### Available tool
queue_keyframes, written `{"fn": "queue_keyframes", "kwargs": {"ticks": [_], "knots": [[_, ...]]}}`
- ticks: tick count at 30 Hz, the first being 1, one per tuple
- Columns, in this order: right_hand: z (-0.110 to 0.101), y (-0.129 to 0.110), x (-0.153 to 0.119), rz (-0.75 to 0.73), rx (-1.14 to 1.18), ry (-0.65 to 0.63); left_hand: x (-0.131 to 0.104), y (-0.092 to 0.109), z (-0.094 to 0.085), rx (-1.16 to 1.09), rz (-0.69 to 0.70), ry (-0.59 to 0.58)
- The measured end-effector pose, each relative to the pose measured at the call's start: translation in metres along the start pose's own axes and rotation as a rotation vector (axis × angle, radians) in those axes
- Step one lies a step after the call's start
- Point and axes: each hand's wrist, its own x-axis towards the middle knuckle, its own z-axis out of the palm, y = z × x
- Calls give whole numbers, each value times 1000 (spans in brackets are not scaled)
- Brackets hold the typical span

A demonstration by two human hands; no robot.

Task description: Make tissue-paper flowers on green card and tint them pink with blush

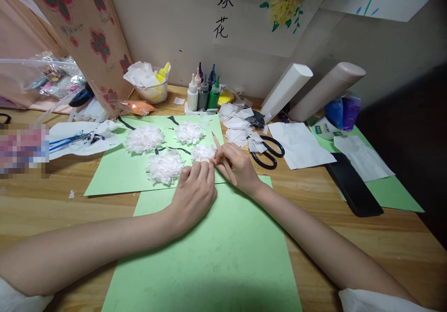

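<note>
Wooden tabletop (45,209) runs up to a grey wall (157,18) as I look on. Bent fingers of the left hand (197,191) press at a white ruffled paper pompom (201,152); whether they pinch it, I can't tell. Beside them, the right hand (239,165) grips a pencil (229,173), point tilted up and away, its fingertips meeting the left's at the pompom's near edge. That pompom sits on a green sheet (120,172) with three larger pompoms (165,167) and dark painted strokes (179,150). Black-handled scissors (268,151) lie to the right, near paper scraps (236,123); paint bottles (202,97) stand behind.
</note>
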Motion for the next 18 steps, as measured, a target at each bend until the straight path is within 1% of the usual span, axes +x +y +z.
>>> {"fn": "queue_keyframes", "kwargs": {"ticks": [3, 6, 8, 10, 13, 15, 18], "knots": [[-2, -3, -1, 5, 40, 35, 1, -1, 0, 19, -14, -3], [-6, -8, -6, 8, 159, 173, 1, -2, 0, 23, -27, -13], [-8, -10, -11, -33, 250, 249, 1, -2, 0, 33, -34, -14], [-9, -11, -15, -120, 290, 237, 1, -2, 0, 41, -39, -11], [-8, -11, -17, -234, 237, 148, 1, -2, 0, 47, -38, -10], [-6, -11, -16, -256, 168, 108, 1, -2, 0, 48, -34, -13], [-5, -11, -14, -238, 105, 80, 1, -1, 1, 45, -33, -25]]}}
